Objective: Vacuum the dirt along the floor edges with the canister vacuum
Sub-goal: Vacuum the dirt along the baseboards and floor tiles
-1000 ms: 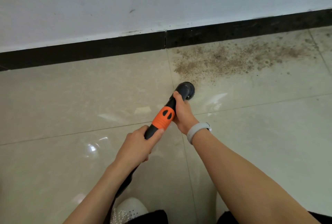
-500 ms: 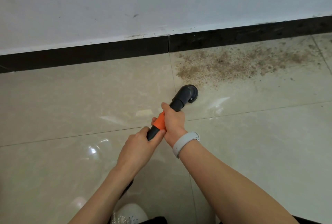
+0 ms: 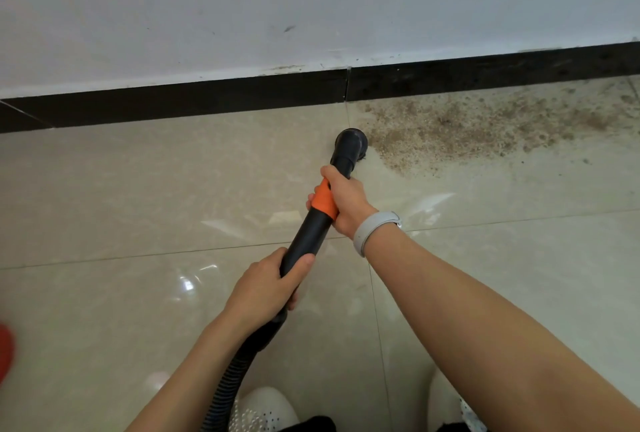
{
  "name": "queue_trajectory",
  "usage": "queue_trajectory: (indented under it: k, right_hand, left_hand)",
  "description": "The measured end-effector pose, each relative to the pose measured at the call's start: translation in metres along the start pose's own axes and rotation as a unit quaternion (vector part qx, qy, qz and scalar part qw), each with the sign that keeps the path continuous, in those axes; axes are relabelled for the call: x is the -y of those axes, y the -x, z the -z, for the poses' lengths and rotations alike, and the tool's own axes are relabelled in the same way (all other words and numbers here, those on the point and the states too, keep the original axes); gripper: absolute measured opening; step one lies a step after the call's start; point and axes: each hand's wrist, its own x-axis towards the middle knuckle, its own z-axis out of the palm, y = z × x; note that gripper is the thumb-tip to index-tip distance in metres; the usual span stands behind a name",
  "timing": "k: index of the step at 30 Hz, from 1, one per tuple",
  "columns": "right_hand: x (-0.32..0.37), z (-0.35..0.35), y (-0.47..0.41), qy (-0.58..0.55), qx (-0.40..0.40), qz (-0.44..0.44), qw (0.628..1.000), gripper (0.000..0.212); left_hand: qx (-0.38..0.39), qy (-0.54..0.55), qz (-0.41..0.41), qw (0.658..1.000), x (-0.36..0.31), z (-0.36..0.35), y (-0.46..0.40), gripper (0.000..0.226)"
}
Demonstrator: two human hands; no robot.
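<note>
Gripping the wand (image 3: 313, 227) with both hands (image 3: 346, 201), we may scatter the dirt (image 3: 467, 130) if the brush (image 3: 350, 144) sweeps fast.

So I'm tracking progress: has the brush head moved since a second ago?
Yes. The brush head has moved toward the baseboard, now at the dirt patch's left edge.

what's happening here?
A person is vacuuming along the wall edge. The right hand grips the vacuum wand at its orange collar, the left hand holds it lower near the hose. The brush nozzle sits at the left edge of the dirt patch, which lies mostly uncleaned by the baseboard.
</note>
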Motion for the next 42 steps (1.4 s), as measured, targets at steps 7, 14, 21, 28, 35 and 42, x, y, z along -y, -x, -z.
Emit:
queue_trajectory:
  k: [7,14,21,28,35,42]
  right_hand:
    - [-0.028,-0.008,0.012,0.012,-0.051,0.032,0.998,0.031]
    - [-0.001,-0.027,-0.014,0.063,-0.071,0.052,0.994,0.037]
    - [0.02,-0.031,-0.028,0.085,-0.056,0.048,0.994,0.038]
    - [0.047,0.007,-0.032,0.078,-0.039,0.023,0.996,0.023]
    - [0.09,0.047,-0.037,0.064,-0.01,-0.035,0.997,0.009]
    - [0.123,0.067,-0.014,0.027,-0.024,-0.067,0.997,0.014]
  left_hand:
    - [-0.035,-0.065,0.007,0.997,0.001,0.0,-0.004,0.031]
    - [-0.072,-0.136,-0.005,0.988,-0.019,0.015,-0.032,0.044]
    - [-0.058,-0.127,-0.016,0.99,-0.029,0.022,-0.057,0.041]
    - [-0.031,-0.195,-0.041,0.98,-0.054,0.009,-0.068,0.049]
    - [0.005,-0.3,-0.049,0.953,-0.105,-0.002,-0.078,0.049]
    - [0.056,-0.313,-0.037,0.948,-0.153,-0.001,-0.071,0.05]
